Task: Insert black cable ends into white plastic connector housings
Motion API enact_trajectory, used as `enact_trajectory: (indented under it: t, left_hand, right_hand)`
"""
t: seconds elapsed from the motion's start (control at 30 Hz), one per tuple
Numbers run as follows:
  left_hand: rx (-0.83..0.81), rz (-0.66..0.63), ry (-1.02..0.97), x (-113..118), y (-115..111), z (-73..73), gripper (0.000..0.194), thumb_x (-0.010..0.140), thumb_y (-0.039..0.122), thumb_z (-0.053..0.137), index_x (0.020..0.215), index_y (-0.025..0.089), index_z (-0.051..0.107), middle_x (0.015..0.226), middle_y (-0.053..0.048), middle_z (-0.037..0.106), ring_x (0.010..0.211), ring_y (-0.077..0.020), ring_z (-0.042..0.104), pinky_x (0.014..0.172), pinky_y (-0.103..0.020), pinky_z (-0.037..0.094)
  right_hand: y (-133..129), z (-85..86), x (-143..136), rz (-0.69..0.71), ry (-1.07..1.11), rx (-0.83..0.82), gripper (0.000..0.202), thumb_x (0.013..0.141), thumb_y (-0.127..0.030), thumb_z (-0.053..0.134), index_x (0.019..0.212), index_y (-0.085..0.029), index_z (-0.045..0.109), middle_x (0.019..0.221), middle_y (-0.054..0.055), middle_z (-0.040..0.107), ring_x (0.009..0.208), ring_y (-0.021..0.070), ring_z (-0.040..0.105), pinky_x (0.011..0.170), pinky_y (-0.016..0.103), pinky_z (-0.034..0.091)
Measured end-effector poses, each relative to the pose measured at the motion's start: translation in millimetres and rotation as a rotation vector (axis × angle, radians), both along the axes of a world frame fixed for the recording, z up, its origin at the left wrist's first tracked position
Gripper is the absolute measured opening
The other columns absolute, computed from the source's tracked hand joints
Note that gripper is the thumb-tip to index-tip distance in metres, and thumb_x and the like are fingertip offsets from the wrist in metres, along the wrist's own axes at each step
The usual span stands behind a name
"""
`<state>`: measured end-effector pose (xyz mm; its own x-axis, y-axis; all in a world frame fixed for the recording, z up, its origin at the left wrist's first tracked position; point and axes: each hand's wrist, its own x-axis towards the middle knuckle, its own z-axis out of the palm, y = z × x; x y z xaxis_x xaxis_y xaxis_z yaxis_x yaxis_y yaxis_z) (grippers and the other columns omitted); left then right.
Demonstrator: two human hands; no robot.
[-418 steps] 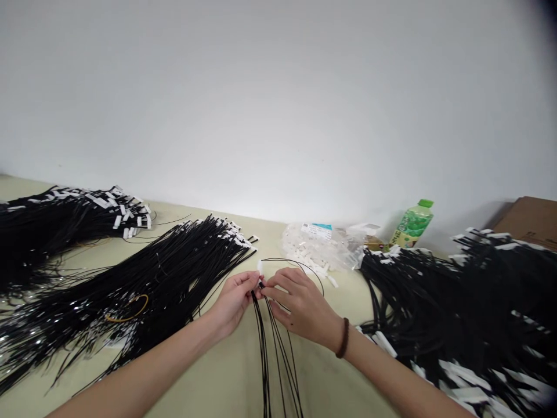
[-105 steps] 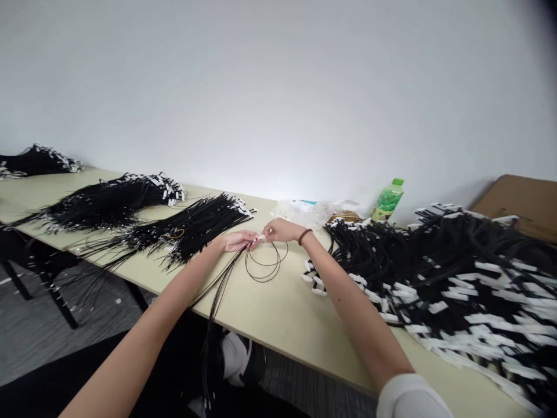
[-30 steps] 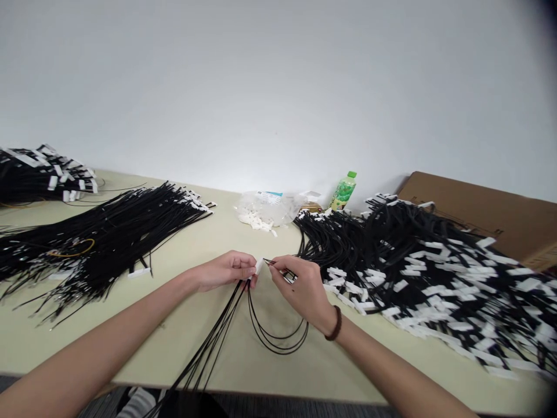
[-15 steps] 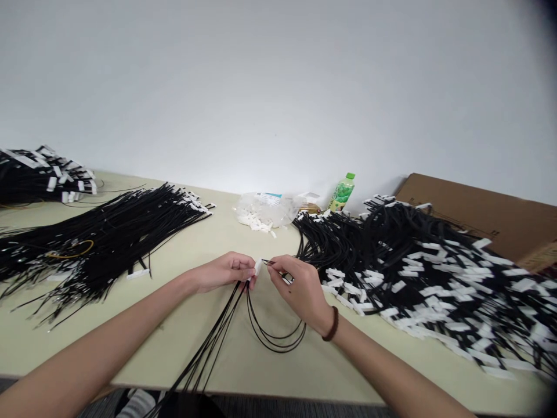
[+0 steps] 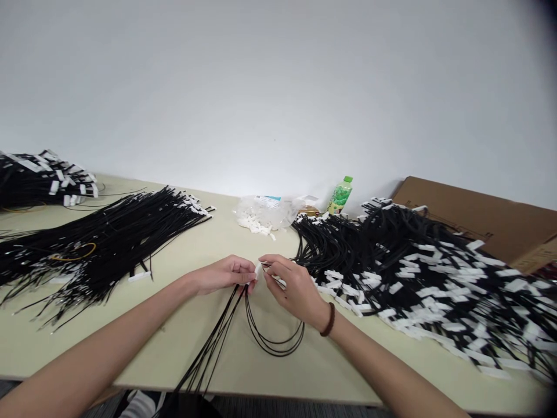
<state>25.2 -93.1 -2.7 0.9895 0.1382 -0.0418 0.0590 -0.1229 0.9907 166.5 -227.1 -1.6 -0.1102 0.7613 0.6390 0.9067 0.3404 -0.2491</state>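
Between finger and thumb, my left hand point(image 5: 227, 273) grips a small white connector housing point(image 5: 257, 271) above the table. Thin black wires point(image 5: 223, 328) run from under that hand down over the table's front edge. A few of them loop round point(image 5: 278, 354) toward my right hand point(image 5: 292, 284). The fingers of my right hand are pinched on a black wire end at the housing's right side. Whether the wire tip sits inside the housing is too small to tell.
At left lie black wire bundles point(image 5: 130, 223) with white ends. A clear bag of white housings point(image 5: 263, 215) and a green-capped bottle point(image 5: 339, 196) stand by the wall. A big heap of black wires point(image 5: 391, 249) with white connectors covers the right, before a cardboard box point(image 5: 474, 217).
My right hand has moved slightly left, bringing its fingertips up against the housing. The left hand keeps its grip with little movement. The view has shifted a little.
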Motion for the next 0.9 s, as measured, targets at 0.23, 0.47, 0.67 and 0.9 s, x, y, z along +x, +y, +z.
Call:
enact_trajectory:
  t: [0.23, 0.47, 0.67, 0.9]
  left_hand:
    - [0.012, -0.012, -0.01, -1, 0, -0.8, 0.028, 0.075, 0.039, 0.056, 0.073, 0.011, 0.055, 0.067, -0.003, 0.058, 0.062, -0.0107, 0.049, 0.056, -0.022, 0.034]
    - [0.017, -0.024, 0.014, -3, 1, 0.8, 0.028, 0.074, 0.039, 0.057, 0.072, 0.012, 0.056, 0.067, -0.003, 0.058, 0.061, -0.0104, 0.049, 0.056, -0.021, 0.033]
    - [-0.001, -0.034, 0.024, -4, 2, 1.8, 0.028, 0.073, 0.039, 0.058, 0.071, 0.012, 0.057, 0.066, -0.003, 0.058, 0.061, -0.0112, 0.049, 0.056, -0.022, 0.033]
    - [-0.04, 0.009, -0.019, -3, 2, 1.8, 0.027, 0.075, 0.037, 0.057, 0.074, 0.01, 0.058, 0.065, -0.002, 0.055, 0.062, -0.0108, 0.048, 0.057, -0.022, 0.032]
  right_hand:
    - [1, 5.1, 0, 0.061, 0.177, -0.106, 0.015, 0.077, -0.011, 0.043, 0.086, -0.017, 0.053, 0.088, 0.003, 0.061, 0.075, 0.0084, 0.057, 0.07, 0.02, 0.044]
    - [1, 12.4, 3, 0.149, 0.355, -0.196, 0.013, 0.078, -0.014, 0.045, 0.065, -0.014, 0.049, 0.097, 0.004, 0.06, 0.081, 0.0083, 0.056, 0.068, 0.019, 0.045]
    - [2, 12.8, 6, 0.185, 0.391, -0.246, 0.013, 0.079, -0.015, 0.046, 0.067, -0.013, 0.052, 0.098, 0.006, 0.06, 0.084, 0.0094, 0.057, 0.07, 0.02, 0.047]
    - [2, 13.2, 4, 0.192, 0.267, -0.132, 0.011, 0.077, -0.01, 0.046, 0.069, -0.015, 0.052, 0.099, 0.002, 0.06, 0.088, 0.0075, 0.056, 0.079, 0.02, 0.043]
